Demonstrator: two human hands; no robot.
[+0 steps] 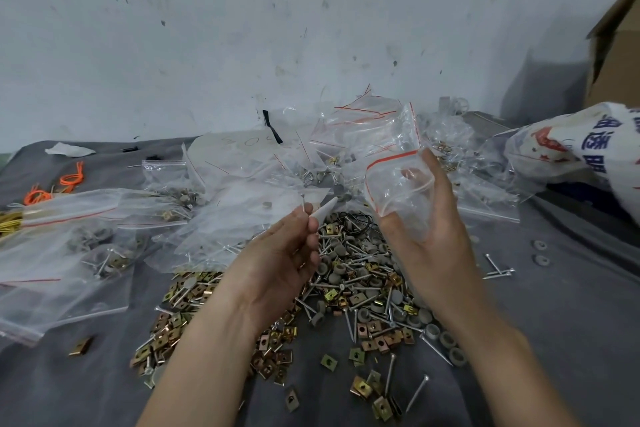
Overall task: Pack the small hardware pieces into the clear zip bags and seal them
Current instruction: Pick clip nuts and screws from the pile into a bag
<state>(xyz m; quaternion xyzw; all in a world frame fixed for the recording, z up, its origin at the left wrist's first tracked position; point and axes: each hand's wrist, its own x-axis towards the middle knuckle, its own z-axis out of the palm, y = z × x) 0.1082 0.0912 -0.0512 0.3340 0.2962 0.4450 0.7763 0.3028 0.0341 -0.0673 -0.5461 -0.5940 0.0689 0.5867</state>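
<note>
A: Hands status?

B: We see both raised over the hardware pile (349, 291). The left hand (280, 250) pinches a white cone piece (323, 210) and 1 thin nail (303, 202) at the fingertips, with the rest of the fingers curled in.

A: Right side?

B: The right hand (433, 236) grips a clear zip bag (394, 184) by its lower part, fingers wrapped round it. The bag has a red strip on top, is held in the air, and looks empty. It sits just right of the cone tip, not touching. We cannot tell if a finger is inside the mouth.

A: Where is the stock?

B: The pile lies on the grey cloth (554, 340) under both wrists and holds brass square clips, nails and grey round caps. Some have scattered toward the near edge.

A: Bags?

B: We count several filled bags (69, 246) lying flat at left. A heap of empty bags (363, 128) sits behind the pile, against the wall.

A: Anything else?

B: Orange bands (71, 178) at far left, a printed sack (571, 142) and a cardboard box (616, 45) at right.
</note>
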